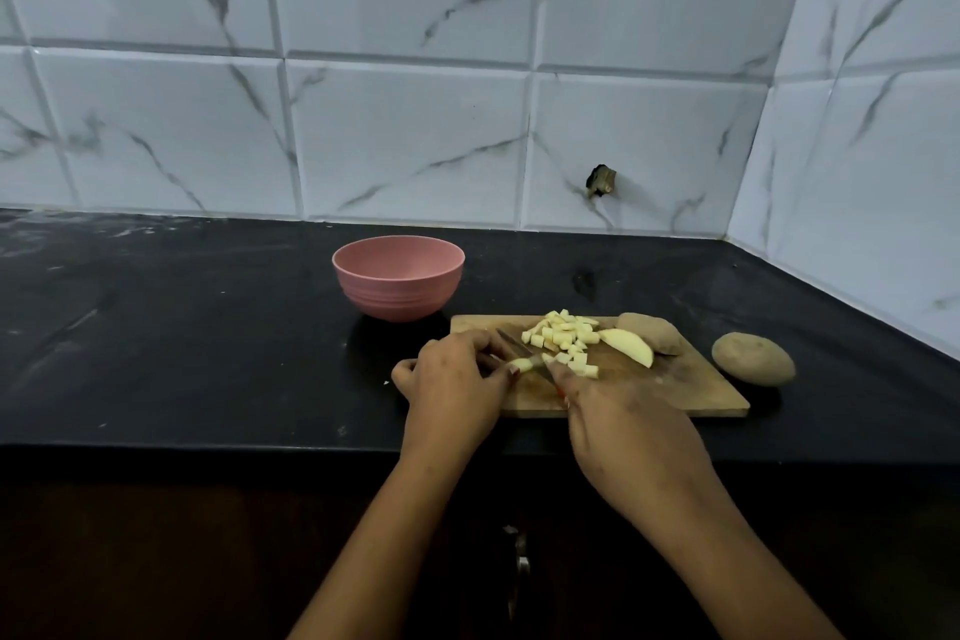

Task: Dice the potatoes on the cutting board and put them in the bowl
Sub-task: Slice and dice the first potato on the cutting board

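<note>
Two hands flank a potato strip [522, 364]: left hand [457, 379] pinches it, right hand [628, 431] grips the knife [511, 339] beside it.

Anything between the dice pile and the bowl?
Nothing visible. Only bare board and counter lie between the dice and the bowl; the left hand and knife sit just nearer the camera, off that line.

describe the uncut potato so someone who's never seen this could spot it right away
On the black counter lies a wooden cutting board. Just off its right edge, directly on the counter, sits the whole potato. Unlike the cut potato pieces on the board, it is intact, brown-skinned and off the wood.
</note>
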Demonstrator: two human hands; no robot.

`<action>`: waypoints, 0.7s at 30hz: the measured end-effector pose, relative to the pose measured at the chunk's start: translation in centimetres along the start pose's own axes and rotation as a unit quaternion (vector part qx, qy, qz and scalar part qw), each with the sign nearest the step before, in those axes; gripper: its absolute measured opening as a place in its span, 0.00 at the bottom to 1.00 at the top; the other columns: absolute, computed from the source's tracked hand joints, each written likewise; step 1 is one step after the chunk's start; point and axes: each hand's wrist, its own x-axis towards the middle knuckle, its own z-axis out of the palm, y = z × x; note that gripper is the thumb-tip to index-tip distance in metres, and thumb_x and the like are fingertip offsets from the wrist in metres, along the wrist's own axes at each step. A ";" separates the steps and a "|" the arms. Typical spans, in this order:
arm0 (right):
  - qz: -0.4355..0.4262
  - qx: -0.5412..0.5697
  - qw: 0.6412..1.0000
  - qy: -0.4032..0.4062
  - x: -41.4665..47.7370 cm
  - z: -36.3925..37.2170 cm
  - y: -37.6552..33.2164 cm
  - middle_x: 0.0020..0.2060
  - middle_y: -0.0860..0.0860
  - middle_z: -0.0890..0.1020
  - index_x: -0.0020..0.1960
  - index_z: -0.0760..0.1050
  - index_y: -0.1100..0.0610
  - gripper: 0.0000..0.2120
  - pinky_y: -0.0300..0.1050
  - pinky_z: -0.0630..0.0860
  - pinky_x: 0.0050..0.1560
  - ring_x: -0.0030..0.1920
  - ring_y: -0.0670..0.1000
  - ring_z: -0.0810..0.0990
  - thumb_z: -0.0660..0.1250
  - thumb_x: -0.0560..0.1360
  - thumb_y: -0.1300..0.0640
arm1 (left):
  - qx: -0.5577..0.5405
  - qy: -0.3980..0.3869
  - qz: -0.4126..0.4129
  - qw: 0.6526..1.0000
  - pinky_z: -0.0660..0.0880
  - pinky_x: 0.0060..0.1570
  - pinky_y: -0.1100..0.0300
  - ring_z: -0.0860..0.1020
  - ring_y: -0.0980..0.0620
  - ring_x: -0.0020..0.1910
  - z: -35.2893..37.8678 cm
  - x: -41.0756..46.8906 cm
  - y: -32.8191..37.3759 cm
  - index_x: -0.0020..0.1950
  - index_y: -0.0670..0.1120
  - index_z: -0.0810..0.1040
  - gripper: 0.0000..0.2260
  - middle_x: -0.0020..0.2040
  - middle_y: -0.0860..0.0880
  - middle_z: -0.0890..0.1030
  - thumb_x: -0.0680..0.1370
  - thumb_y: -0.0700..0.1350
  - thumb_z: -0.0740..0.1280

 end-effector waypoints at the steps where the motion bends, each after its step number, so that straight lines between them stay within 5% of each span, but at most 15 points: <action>1: 0.012 -0.015 1.000 0.000 0.1 0.3 -0.3 0.42 0.48 0.77 0.78 0.51 0.43 0.28 0.40 0.68 0.33 0.39 0.48 0.72 0.54 0.82 0.58 | -0.007 0.005 0.002 1.000 0.56 0.55 0.56 0.72 0.59 0.52 -0.1 -0.1 0.1 0.45 0.58 0.78 0.02 0.41 0.60 0.77 0.75 0.51 0.70; 4: 0.034 -0.006 0.999 0.004 0.2 0.6 -0.3 0.39 0.47 0.72 0.78 0.49 0.43 0.28 0.41 0.66 0.32 0.37 0.48 0.71 0.53 0.82 0.59 | -0.012 0.009 0.006 1.000 0.55 0.54 0.57 0.72 0.59 0.52 -0.1 -0.3 0.0 0.45 0.60 0.76 0.04 0.39 0.61 0.75 0.75 0.50 0.70; 10: -0.014 0.163 0.986 0.027 -0.9 -0.3 0.7 0.38 0.45 0.79 0.75 0.58 0.40 0.22 0.43 0.76 0.40 0.37 0.44 0.76 0.53 0.82 0.51 | 0.022 -0.003 0.008 1.000 0.58 0.57 0.54 0.72 0.57 0.54 0.2 0.1 -0.1 0.51 0.58 0.81 0.05 0.44 0.60 0.76 0.76 0.51 0.68; 16: 0.000 0.093 0.996 -0.006 -0.5 -0.6 -0.1 0.43 0.47 0.78 0.76 0.55 0.40 0.24 0.45 0.76 0.41 0.41 0.47 0.76 0.53 0.82 0.55 | 0.030 0.005 0.003 1.000 0.57 0.55 0.55 0.72 0.57 0.55 0.2 0.0 0.1 0.50 0.57 0.81 0.04 0.44 0.60 0.77 0.76 0.52 0.68; 21: 0.011 0.000 0.999 -0.034 -0.5 -0.6 -1.6 0.38 0.47 0.70 0.78 0.48 0.44 0.30 0.43 0.66 0.35 0.38 0.49 0.71 0.54 0.81 0.61 | 0.036 0.009 -0.006 0.999 0.59 0.53 0.54 0.73 0.56 0.54 0.2 -0.1 0.2 0.48 0.57 0.81 0.03 0.41 0.61 0.75 0.76 0.52 0.68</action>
